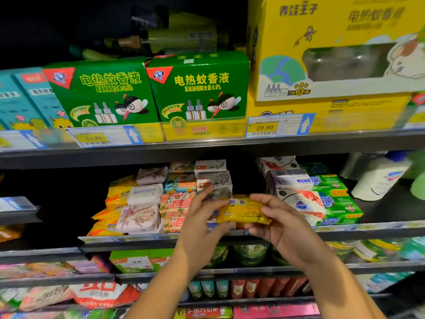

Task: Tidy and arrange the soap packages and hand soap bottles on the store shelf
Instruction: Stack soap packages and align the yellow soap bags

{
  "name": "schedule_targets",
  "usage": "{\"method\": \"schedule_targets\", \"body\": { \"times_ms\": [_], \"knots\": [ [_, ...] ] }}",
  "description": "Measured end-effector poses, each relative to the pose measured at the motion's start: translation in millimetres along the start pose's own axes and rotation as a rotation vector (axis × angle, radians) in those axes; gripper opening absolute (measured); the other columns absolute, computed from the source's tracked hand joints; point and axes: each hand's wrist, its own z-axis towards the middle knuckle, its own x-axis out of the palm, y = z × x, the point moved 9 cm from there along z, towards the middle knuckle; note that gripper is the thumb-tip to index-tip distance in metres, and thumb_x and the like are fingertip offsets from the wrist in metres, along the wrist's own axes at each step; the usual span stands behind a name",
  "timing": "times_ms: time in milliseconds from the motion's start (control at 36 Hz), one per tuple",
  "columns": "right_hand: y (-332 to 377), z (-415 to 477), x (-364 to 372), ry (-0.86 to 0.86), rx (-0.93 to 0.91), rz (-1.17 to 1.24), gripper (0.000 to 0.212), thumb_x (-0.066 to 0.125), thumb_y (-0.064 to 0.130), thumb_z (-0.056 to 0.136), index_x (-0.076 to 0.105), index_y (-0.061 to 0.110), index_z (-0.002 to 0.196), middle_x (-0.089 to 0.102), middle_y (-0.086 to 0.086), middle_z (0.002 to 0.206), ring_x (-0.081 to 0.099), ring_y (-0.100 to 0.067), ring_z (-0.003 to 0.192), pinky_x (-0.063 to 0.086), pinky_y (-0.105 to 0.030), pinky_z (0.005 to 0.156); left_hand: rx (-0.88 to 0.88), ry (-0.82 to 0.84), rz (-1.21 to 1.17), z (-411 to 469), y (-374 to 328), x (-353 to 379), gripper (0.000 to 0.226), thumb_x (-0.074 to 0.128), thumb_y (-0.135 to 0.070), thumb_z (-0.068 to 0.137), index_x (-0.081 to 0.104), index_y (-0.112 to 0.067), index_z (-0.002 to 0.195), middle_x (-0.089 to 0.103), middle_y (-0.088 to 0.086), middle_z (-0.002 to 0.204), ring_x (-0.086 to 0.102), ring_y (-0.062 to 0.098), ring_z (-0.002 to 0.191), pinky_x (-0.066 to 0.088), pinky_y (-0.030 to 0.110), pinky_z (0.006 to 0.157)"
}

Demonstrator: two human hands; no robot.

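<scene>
A yellow soap package (243,209) is held in front of the middle shelf (142,241). My left hand (202,223) grips its left end and my right hand (280,224) grips its right end. Behind them, soap packages stand in stacks: yellow-orange ones (115,203), pale floral ones (140,217), orange floral ones (176,206), white boxes (212,176), white-and-red packs (296,196) and green packs (338,199). A white hand soap bottle (380,178) with a blue cap leans at the shelf's right end.
The shelf above holds green boxes (151,90), teal boxes (25,100) and a big yellow carton (333,49), with price tags (276,126) on its edge. Lower shelves carry more packaged goods (138,261). To the left, the middle shelf is dark.
</scene>
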Motion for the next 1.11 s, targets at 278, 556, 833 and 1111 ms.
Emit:
{"method": "schedule_targets", "body": {
  "times_ms": [278,556,833,1111],
  "knots": [
    [16.8,-2.5,5.7,-0.058,-0.138,-0.445,0.031,0.080,0.030,0.070,0.072,0.031,0.100,0.073,0.002,0.098,0.070,-0.014,0.095,0.057,-0.027,0.081,-0.265,-0.091,-0.534,1.3,8.8,-1.4,0.033,0.070,-0.035,0.078,0.067,-0.017,0.106,0.071,-0.002,0.102,0.067,0.016,0.094,0.055,0.027,0.077],
    [17.9,-5.7,0.6,-0.189,-0.165,-0.351,0.022,0.070,0.021,0.088,0.063,0.034,0.104,0.071,0.007,0.106,0.072,-0.017,0.089,0.056,-0.033,0.064,-0.207,-0.012,-0.697,0.3,-1.9,7.8,0.063,0.080,-0.032,0.073,0.053,-0.027,0.129,0.060,-0.011,0.129,0.067,0.013,0.104,0.058,0.032,0.079],
    [5.8,-6.3,9.7,0.057,0.021,0.112,0.041,0.044,0.002,0.083,0.071,0.004,0.114,0.070,-0.023,0.098,0.069,-0.028,0.071,0.058,-0.029,0.057,-0.221,0.049,-0.336,-1.2,16.2,2.3,0.047,0.075,-0.002,0.083,0.063,-0.035,0.114,0.065,-0.024,0.107,0.063,0.005,0.101,0.051,0.020,0.084],
    [20.9,-3.7,17.0,-0.039,-0.186,-0.434,0.030,0.078,0.029,0.074,0.068,0.036,0.102,0.071,-0.002,0.101,0.068,-0.018,0.098,0.056,-0.034,0.084,-0.244,0.029,-0.471,1.7,11.1,2.8,0.027,0.069,-0.031,0.085,0.066,-0.024,0.110,0.072,-0.011,0.102,0.065,0.001,0.097,0.048,0.013,0.080]
  ]
}}
